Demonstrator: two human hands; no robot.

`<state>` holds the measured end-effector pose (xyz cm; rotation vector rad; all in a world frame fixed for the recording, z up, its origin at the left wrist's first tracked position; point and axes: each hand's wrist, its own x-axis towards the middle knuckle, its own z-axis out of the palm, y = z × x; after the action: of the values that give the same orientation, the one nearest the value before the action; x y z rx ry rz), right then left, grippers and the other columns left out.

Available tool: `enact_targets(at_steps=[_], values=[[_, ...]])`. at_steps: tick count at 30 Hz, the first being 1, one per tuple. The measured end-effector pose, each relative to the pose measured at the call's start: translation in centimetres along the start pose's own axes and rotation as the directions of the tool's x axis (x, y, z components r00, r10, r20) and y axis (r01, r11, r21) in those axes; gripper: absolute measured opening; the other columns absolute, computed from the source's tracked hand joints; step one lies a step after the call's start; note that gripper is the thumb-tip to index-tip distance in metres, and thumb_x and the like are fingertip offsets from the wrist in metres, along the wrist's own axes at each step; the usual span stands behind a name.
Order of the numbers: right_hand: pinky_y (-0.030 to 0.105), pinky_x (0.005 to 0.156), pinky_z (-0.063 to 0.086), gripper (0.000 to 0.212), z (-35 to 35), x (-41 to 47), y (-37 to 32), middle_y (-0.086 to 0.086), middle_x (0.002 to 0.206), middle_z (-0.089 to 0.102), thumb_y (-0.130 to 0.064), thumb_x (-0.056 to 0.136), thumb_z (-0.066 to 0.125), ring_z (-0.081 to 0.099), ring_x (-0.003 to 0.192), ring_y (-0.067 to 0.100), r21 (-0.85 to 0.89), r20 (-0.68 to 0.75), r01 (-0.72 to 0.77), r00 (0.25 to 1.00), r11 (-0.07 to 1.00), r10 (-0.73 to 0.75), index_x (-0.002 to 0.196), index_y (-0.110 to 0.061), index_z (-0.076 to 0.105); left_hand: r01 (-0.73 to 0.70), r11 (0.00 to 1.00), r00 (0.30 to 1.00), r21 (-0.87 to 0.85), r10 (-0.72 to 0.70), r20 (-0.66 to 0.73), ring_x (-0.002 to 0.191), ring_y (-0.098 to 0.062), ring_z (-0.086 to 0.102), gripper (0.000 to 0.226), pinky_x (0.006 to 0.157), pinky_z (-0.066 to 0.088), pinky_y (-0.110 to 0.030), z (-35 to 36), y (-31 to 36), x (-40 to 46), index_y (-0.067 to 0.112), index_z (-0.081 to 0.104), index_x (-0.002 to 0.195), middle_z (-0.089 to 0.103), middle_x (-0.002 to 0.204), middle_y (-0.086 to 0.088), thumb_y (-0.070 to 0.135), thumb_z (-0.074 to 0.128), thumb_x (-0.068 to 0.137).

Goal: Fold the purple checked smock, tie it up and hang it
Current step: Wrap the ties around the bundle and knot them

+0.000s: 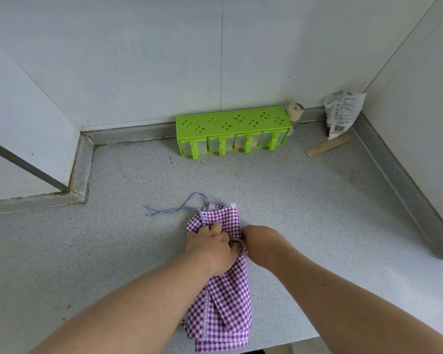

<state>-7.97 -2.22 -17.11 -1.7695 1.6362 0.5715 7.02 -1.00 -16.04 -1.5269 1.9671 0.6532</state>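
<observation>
From the head camera, we're looking down on a speckled grey counter [128, 251], and the purple checked smock [228, 302] lies folded into a long narrow bundle at six o'clock, running from the centre down to the near counter edge. Our left hand [210, 247] presses onto the bundle's middle, fingers curled and pinching gathered cloth. Our right hand [260, 242] sits just beside it at three o'clock of the left, knuckles up; its fingertips are hidden, though a twisted bit of checked fabric [241, 245] stretches between the two hands, so it looks clamped on that strip. At eleven o'clock of the hands, a blue-striped tie cord [179, 209] loops loose across the counter, attached at the smock's far end. Up at twelve o'clock, against the white wall [164, 60], stands a green spice rack [230, 123] with four clear drawers, a small capped bottle [295, 114] touching its right end. At two o'clock, a crumpled printed packet [343, 111] leans in the corner, a flat wooden stick [327, 146] just in front of it.
</observation>
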Motion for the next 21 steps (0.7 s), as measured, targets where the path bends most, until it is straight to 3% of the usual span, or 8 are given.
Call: enact_targets(at_steps=[5, 9, 14, 18, 21], values=[[0.031, 0.080, 0.059, 0.022, 0.8, 0.2, 0.6, -0.004, 0.093, 0.070, -0.023, 0.101, 0.056, 0.068, 0.085, 0.018, 0.034, -0.050, -0.010, 0.999, 0.999, 0.011, 0.120, -0.027, 0.066, 0.051, 0.998, 0.998, 0.030, -0.052, 0.033, 0.133, -0.028, 0.042, 0.060, 0.112, 0.038, -0.053, -0.2, 0.8, 0.9, 0.023, 0.051, 0.149, 0.041, 0.143, -0.002, 0.059, 0.027, 0.107], [0.028, 0.071, 0.054, 0.016, 2.0, -0.6, 1.3, -0.008, 0.086, 0.066, -0.025, 0.104, 0.050, 0.065, 0.081, 0.014, 0.097, -0.140, 0.036, 0.990, 0.995, -0.022, 0.110, -0.029, 0.065, 0.084, 0.991, 0.994, 0.099, -0.090, 0.054, 0.129, -0.029, 0.043, 0.051, 0.109, 0.040, -0.054, -0.2, 1.5, 1.6, 0.024, 0.051, 0.150, 0.040, 0.140, -0.003, 0.049, 0.039, 0.108], [0.025, 0.056, 0.039, 0.012, 2.6, -1.3, 3.2, -0.006, 0.080, 0.059, -0.020, 0.104, 0.051, 0.058, 0.073, 0.013, 0.081, -0.175, 0.003, 0.984, 0.997, 0.012, 0.097, -0.029, 0.054, 0.081, 0.985, 0.992, 0.154, -0.095, 0.086, 0.128, -0.031, 0.042, 0.050, 0.108, 0.042, -0.056, 0.1, 1.5, 2.2, 0.027, 0.052, 0.148, 0.038, 0.138, -0.004, 0.051, 0.055, 0.104], [0.028, 0.055, 0.038, 0.016, 2.6, -1.8, 4.2, -0.004, 0.078, 0.057, -0.029, 0.107, 0.045, 0.056, 0.070, 0.014, 0.068, -0.224, 0.009, 0.975, 0.998, 0.006, 0.092, -0.028, 0.052, 0.074, 0.991, 0.995, 0.115, -0.081, 0.059, 0.127, -0.031, 0.043, 0.053, 0.107, 0.043, -0.053, 0.2, 1.5, 2.3, 0.024, 0.052, 0.149, 0.039, 0.139, -0.004, 0.055, 0.046, 0.106], [0.031, 0.064, 0.045, 0.021, 2.8, -1.8, 4.5, -0.005, 0.080, 0.058, -0.045, 0.105, 0.045, 0.057, 0.075, 0.017, 0.076, -0.267, 0.040, 0.964, 0.996, -0.018, 0.089, -0.033, 0.051, 0.062, 0.997, 0.997, 0.051, -0.064, 0.032, 0.128, -0.030, 0.044, 0.060, 0.108, 0.043, -0.051, 0.0, 1.2, 1.9, 0.021, 0.053, 0.147, 0.041, 0.139, -0.004, 0.061, 0.034, 0.107]])
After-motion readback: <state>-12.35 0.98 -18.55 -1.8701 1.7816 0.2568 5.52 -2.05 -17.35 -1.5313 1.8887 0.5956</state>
